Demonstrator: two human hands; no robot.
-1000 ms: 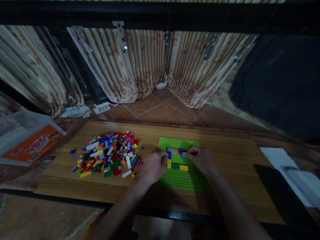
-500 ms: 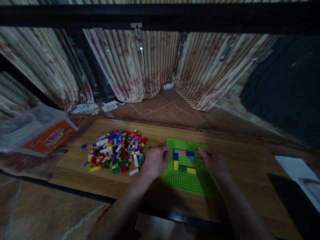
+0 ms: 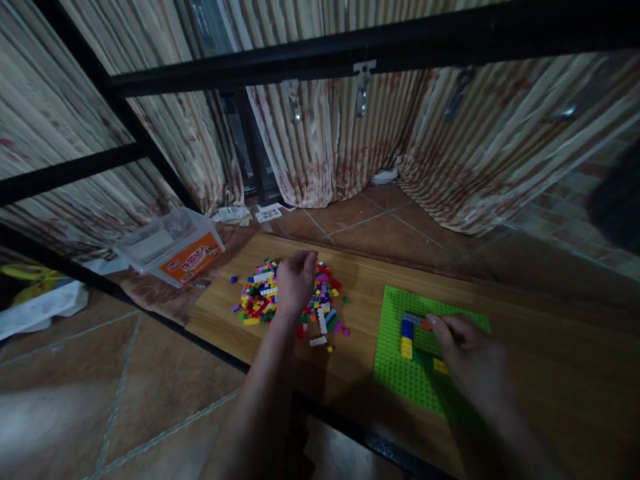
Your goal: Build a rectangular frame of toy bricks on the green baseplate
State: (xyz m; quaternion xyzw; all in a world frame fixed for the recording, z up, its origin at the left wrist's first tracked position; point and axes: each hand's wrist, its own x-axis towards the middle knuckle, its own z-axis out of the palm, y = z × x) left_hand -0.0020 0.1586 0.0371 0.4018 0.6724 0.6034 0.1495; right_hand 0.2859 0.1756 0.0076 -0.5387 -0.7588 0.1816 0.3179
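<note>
My left hand (image 3: 296,285) is over the pile of loose toy bricks (image 3: 265,301), with its fingers drawn together. Whatever may be between its fingertips is hidden. On the right, my right hand (image 3: 473,350) reaches over the green baseplate (image 3: 393,363), thumb and fingers closed beside an orange brick (image 3: 426,324). I cannot make out whether a brick is in that pinch. The bricks on the baseplate form an outline: a grey-blue brick (image 3: 412,319), a blue brick (image 3: 407,329), yellow bricks (image 3: 407,348) and a dark green brick (image 3: 423,360). My right hand covers the outline's right side.
A clear plastic tub (image 3: 170,243) with an orange label stands past the left end of the wooden board (image 3: 357,313). A white brick (image 3: 318,341) lies at the pile's near edge. Striped curtains (image 3: 330,147) hang behind a dark metal bar (image 3: 300,63).
My left hand has moved left from beside the baseplate to over the brick pile. My right hand has come in over the outline's upper right. The camera view has turned left and tilted.
</note>
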